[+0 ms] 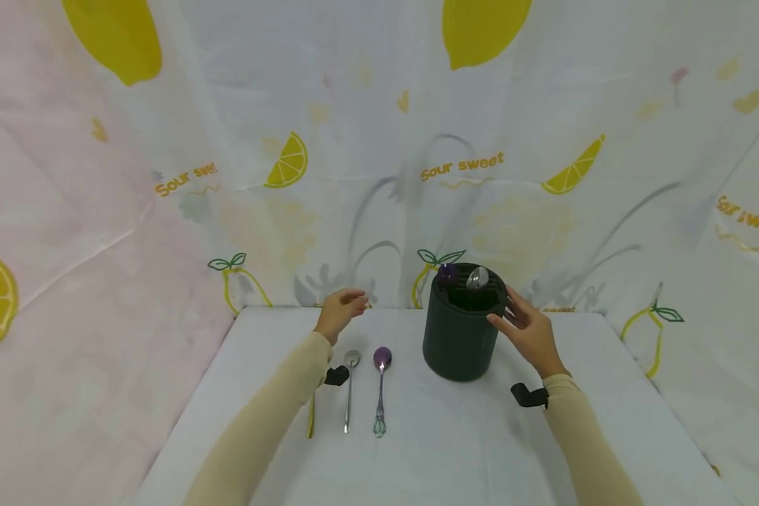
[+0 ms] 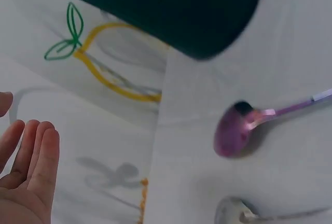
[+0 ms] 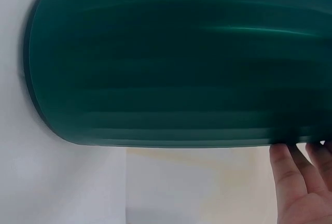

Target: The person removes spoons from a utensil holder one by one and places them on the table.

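My left hand (image 1: 344, 313) is raised above the back of the table, fingers extended, holding nothing. In the left wrist view its fingers (image 2: 44, 156) show at the left edge. Below it lie a purple spoon (image 1: 382, 358) and a silver spoon (image 1: 352, 360); a gold handle (image 1: 311, 418) is partly hidden by the left sleeve. At the dark green utensil holder (image 1: 458, 344), my right hand (image 1: 531, 334) touches the right side near the rim with its fingertips. A silver spoon (image 1: 478, 278) and a dark purple spoon (image 1: 447, 274) stand bowl-up inside the holder.
A white cloth covers the table (image 1: 443, 450). Directly behind its back edge hangs a lemon-printed curtain (image 1: 367, 211), which also runs along both sides. Black straps (image 1: 528, 395) sit on the wrists.
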Available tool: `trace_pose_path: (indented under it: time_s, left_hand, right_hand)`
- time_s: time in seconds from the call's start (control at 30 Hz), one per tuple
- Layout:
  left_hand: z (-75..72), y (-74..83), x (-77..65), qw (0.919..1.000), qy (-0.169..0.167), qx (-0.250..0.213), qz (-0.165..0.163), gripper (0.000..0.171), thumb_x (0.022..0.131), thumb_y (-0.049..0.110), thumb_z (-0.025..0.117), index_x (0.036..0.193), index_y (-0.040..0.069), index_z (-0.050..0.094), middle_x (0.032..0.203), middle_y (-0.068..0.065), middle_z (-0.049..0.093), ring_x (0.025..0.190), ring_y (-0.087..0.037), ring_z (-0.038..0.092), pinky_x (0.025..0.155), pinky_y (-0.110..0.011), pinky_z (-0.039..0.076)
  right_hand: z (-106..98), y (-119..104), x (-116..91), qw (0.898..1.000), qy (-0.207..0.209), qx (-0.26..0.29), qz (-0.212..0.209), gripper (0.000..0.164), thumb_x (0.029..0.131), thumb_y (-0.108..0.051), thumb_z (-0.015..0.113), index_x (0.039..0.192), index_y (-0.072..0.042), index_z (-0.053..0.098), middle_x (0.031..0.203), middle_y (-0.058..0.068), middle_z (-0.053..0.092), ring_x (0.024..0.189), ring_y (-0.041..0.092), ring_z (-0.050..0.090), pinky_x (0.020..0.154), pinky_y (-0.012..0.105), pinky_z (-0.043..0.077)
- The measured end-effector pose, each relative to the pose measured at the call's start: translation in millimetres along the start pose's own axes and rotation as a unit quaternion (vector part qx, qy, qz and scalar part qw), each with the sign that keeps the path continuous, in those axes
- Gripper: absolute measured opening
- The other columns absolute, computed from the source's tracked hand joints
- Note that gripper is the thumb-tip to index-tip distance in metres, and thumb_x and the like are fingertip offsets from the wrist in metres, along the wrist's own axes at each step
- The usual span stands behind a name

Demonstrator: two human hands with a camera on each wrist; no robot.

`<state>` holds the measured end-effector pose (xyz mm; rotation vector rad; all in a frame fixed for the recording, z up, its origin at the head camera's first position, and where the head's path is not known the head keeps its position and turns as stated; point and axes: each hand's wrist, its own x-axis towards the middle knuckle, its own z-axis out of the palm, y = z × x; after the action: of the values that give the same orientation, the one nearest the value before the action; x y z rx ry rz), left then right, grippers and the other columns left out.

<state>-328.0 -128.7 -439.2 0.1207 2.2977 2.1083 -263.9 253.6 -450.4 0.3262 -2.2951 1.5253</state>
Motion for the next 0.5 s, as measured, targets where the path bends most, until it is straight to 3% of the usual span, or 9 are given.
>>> trace_pose_path:
  time_s: [0.1,0.27,0.5]
  left_hand:
    - [19.4,11.4,2.5,0.9994,-0.014,-0.024,0.022,0.031,0.093,0.013,0.068,0.118,-0.004,0.063,0.114,-0.022,0.065,0.104,-0.036,0.063,0.090,-0.032,0.055]
    - [53.2,34.7,-5.0,0.9969,-0.046,-0.030,0.057,0.030,0.092,0.016,0.070,0.115,-0.002,0.066,0.105,-0.013,0.069,0.097,-0.031,0.066,0.089,-0.035,0.056]
    - [88.7,62.7,-14.4,0.9921,-0.085,-0.009,0.092,0.030,0.092,0.020,0.070,0.117,0.005,0.067,0.106,-0.011,0.069,0.096,-0.025,0.066,0.089,-0.036,0.055]
  right_hand:
    - [0,-8,-1,1.000,-0.005,0.008,0.000,0.072,0.088,-0.021,0.075,0.149,-0.013,0.039,0.151,0.010,0.039,0.131,0.032,0.045,0.098,0.028,0.046]
    - [-2,-29,-7,1.000,-0.009,0.004,-0.004,0.071,0.089,-0.018,0.074,0.148,-0.003,0.038,0.150,0.017,0.039,0.130,0.038,0.044,0.098,0.037,0.045]
    - [-1,-32,-8,1.000,-0.007,-0.013,-0.008,0.070,0.090,-0.020,0.073,0.148,-0.003,0.038,0.149,0.018,0.040,0.129,0.038,0.046,0.098,0.038,0.046]
